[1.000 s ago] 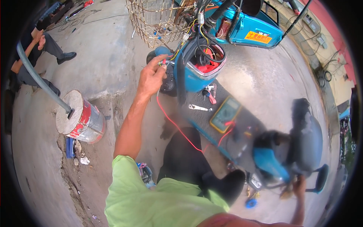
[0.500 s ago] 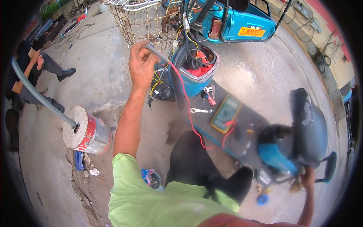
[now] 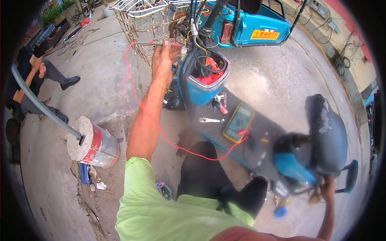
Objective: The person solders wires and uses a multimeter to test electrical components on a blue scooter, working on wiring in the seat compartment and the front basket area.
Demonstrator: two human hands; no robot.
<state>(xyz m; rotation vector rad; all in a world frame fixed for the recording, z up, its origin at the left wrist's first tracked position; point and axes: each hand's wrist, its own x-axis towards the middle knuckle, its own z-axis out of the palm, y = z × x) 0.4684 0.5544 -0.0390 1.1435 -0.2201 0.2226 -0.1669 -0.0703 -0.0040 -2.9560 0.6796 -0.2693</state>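
Note:
My left hand [image 3: 163, 62], fingers closed, holds a grey test probe [image 3: 155, 42] sideways, tip near the wires and white connector [image 3: 183, 51] at the scooter's opened blue front housing [image 3: 201, 93]. Its red lead [image 3: 197, 155] loops down to a yellow-edged multimeter [image 3: 238, 122] lying on the dark footboard, where a silver wrench [image 3: 209, 119] and small tools also lie. My right hand [image 3: 327, 185] is at the scooter's rear, below the black seat [image 3: 329, 134]; blur hides whether its fingers grip anything.
A rusty wire basket [image 3: 132, 20] and a blue metal vehicle body [image 3: 257, 30] stand beyond. At left, a seated person [image 3: 34, 82] is near a weighted can [image 3: 94, 146] with a grey pipe [image 3: 44, 102]. Cables [image 3: 345, 62] run along the right wall.
My left hand has moved up and right toward the wiring, turning the probe so its tip points right. The red lead now swings out leftward. My right hand stays at the rear.

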